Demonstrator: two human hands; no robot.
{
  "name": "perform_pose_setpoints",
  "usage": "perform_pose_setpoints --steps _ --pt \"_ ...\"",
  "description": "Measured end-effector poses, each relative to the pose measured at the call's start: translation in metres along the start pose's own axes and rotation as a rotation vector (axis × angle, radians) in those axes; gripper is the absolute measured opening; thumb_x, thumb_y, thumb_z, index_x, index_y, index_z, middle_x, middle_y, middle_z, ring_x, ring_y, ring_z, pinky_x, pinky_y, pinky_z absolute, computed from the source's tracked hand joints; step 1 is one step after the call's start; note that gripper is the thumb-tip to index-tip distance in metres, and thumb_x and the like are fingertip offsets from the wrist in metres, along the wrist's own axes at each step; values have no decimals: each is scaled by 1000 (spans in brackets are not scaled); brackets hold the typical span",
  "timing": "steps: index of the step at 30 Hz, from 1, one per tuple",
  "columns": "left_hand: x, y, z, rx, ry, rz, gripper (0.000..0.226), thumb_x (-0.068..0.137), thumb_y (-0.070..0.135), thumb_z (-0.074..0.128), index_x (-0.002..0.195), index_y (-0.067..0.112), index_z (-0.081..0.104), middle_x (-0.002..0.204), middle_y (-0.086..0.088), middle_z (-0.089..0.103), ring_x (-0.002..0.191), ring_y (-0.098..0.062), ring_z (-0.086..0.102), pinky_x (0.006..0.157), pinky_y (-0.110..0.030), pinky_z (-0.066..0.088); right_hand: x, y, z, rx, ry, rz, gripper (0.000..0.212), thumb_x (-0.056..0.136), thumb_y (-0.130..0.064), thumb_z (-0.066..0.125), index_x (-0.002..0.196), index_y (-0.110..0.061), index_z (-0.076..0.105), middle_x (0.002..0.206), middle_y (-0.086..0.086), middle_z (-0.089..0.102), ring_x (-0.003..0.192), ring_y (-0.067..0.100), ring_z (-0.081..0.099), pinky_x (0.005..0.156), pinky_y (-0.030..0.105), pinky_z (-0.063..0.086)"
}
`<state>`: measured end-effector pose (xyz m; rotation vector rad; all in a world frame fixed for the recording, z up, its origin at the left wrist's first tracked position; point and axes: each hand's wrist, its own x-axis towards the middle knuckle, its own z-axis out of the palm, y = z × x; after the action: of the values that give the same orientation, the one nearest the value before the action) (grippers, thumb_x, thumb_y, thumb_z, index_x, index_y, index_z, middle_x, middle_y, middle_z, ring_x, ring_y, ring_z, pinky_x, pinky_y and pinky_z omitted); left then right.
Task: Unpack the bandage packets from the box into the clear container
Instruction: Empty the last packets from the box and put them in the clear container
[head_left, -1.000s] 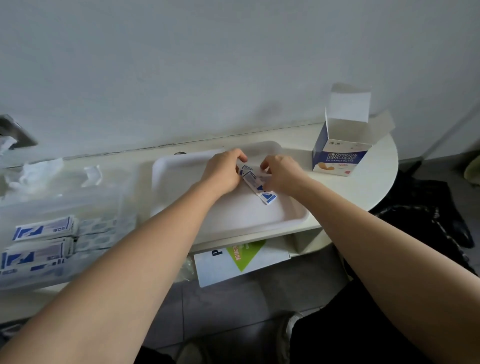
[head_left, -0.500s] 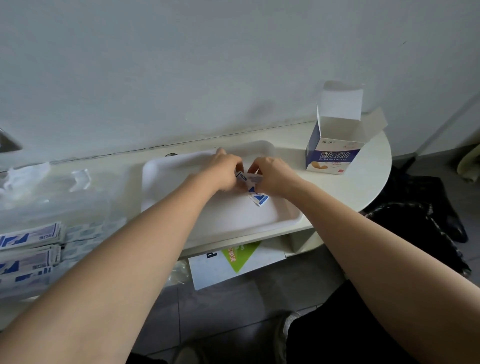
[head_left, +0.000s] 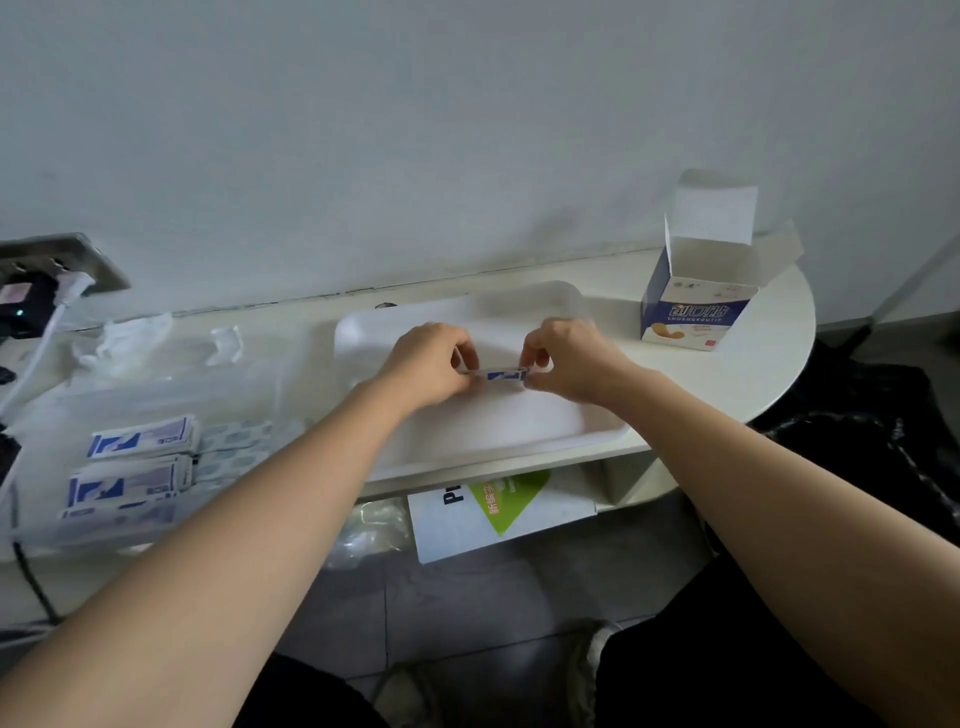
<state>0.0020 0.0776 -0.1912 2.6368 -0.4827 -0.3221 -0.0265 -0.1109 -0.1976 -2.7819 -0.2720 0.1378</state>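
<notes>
Bandage packet (head_left: 501, 375): "Where is it?" asks the first speaker.

"Near the middle of the view, held level just above a white tray (head_left: 395, 332)," says the second. "The person's left hand (head_left: 426, 369) pinches its 9 o'clock end and the right hand (head_left: 571, 364) pinches its 3 o'clock end, fingers curled. It is white with blue marks, but the print is too small to read."

"And the box (head_left: 691, 317)?"

"At 2 o'clock, upright on the round white table (head_left: 753, 384), well apart from the hands, its top flaps open. The blue front carries large white Chinese characters, and under them a line that seems to read CHUANGKOUTIE. A tan bandage is drawn below."

"The clear container (head_left: 171, 384)?"

"At 9 o'clock. Blue-and-white packets (head_left: 140, 440) lie stacked inside it, along its 6 o'clock side. Their labels are blurred."

"Any other writing?"

"At 6 o'clock from the tray, on a lower shelf, lies a white sheet (head_left: 545, 514) with a bold black P and a green shape bearing pale characters, too small to make out. A power strip (head_left: 67, 260) with plugs in it sits at 10 o'clock."
</notes>
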Motion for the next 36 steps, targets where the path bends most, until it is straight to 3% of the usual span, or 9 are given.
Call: perform_pose_setpoints --steps 6,9,15,18,21,24,27,31,36 --pt "-7 -8 8 -74 66 -41 10 79 19 73 87 21 68 85 3 64 74 -15 53 58 -22 34 -2 -3 2 109 -11 11 24 82 -24 71 104 -19 66 97 0 59 78 15 54 73 30 48" --pt "-6 -3 6 -83 87 -33 10 78 14 69 86 21 68 82 4 62 71 -14 52 58 -22 34 0 -5 5 119 -10 4 15 84 -19 67 99 -17 69 95 0 61 75 14 51 68 26 41" --pt "-9 -12 8 -27 66 -110 21 75 22 72 96 21 66 94 0 62 85 -19 57 67 -25 41 3 -1 6 150 -28 22 14 83 -20 69 97 -15 70 91 2 64 75 17 57 69 32 50" --pt "-13 -13 11 -71 73 -113 20 78 19 71 98 18 65 87 1 61 80 -20 55 65 -24 38 3 -2 8 212 -29 15 14 83 -18 68 97 -15 69 87 0 63 73 15 56 65 26 47" --pt "-14 -8 11 -165 74 -75 12 82 15 66 93 17 67 78 4 60 76 -23 60 65 -29 48 3 -4 10 254 -32 9 10 85 -16 67 93 -13 71 79 -1 64 69 14 56 59 20 43" --pt "-18 -7 4 -209 103 -65 7 87 23 66 92 18 67 69 9 56 66 -17 56 66 -29 48 2 -10 6 276 -8 4 7 87 -17 65 90 -14 72 71 -2 65 64 12 57 56 18 42" --pt "-28 -10 -14 -206 164 -59 6 89 22 63 89 20 69 70 6 60 59 -11 52 64 -28 49 0 -21 -1 331 38 -14 11 88 -17 63 89 -18 74 66 -2 67 60 16 59 55 25 46" --pt "-48 -19 -48 -193 222 -61 8 85 21 62 86 20 70 76 3 72 61 -11 54 68 -29 53 -2 -47 -8 571 151 -43 14 89 -10 62 96 -14 73 70 4 71 58 7 62 61 15 48" --pt "-92 -57 -89 -196 313 -157 14 89 20 60 97 17 71 82 1 68 76 -19 61 74 -30 52 3 -114 -1 828 185 -61 9 85 -1 64 92 -5 69 70 10 70 58 14 64 62 26 55"
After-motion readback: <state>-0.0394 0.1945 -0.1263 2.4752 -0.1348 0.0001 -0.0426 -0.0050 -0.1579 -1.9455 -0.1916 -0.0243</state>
